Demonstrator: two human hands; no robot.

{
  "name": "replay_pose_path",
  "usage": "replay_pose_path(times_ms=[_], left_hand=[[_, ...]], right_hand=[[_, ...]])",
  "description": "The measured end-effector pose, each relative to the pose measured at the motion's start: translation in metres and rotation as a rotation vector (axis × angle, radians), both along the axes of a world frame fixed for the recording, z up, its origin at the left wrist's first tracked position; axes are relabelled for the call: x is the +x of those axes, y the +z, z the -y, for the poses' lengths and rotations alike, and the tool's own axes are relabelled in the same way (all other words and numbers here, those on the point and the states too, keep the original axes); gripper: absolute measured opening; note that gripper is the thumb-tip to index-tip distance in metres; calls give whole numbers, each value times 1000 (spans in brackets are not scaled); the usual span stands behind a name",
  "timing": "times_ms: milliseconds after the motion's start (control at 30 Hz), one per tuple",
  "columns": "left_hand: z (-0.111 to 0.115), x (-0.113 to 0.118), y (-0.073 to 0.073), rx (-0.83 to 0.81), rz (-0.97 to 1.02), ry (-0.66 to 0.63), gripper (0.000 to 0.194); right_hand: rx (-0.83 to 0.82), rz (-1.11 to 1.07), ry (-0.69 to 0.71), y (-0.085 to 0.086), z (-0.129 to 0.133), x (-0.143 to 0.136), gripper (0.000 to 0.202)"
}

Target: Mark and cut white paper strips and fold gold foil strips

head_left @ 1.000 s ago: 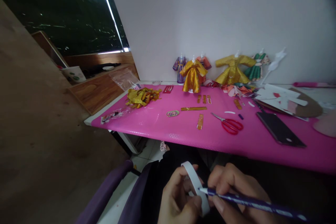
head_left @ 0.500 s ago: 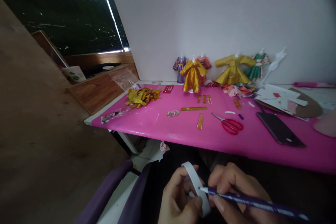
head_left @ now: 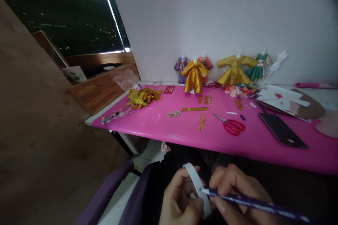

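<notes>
Over my lap, my left hand (head_left: pixel 178 198) pinches a curved white strip (head_left: pixel 194 177), bent like a band or ring. A dark blue pen (head_left: pixel 245 201) with pale markings lies in my right hand (head_left: pixel 235 190), gripped between thumb and fingers. Its uncapped tip rests at the white strip's outer face, near the left thumb. Nearest on the table above my hands are red-handled scissors (head_left: pixel 233 126) and a small gold fabric piece (head_left: pixel 201 122). My palms and the strip's lower end are partly hidden.
A pink-covered table (head_left: pixel 158 126) holds gold scraps (head_left: pixel 144 97), a long gold strip (head_left: pixel 195 109), a dark phone (head_left: pixel 283 130), a blue pen cap (head_left: pixel 242 117) and white paper cutouts (head_left: pixel 282 96). Miniature dresses (head_left: pixel 194 75) stand along the wall. A purple chair armrest (head_left: pixel 108 190) is at lower left.
</notes>
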State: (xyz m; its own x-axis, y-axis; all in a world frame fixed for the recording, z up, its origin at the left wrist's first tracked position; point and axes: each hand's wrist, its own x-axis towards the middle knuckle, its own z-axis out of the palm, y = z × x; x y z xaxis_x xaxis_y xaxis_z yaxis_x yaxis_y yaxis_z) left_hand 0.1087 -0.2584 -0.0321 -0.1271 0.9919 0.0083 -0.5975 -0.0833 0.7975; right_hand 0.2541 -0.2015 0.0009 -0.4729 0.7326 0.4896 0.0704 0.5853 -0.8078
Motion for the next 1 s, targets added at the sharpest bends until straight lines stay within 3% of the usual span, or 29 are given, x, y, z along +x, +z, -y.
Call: replay_pose_path(times_ms=[567, 1000], left_hand=[[0, 2, 1, 4, 27, -15, 34], [0, 0, -3, -2, -73, 42, 34]], right_hand=[[0, -1, 0, 4, -1, -2, 16], [20, 13, -4, 4, -3, -2, 16]])
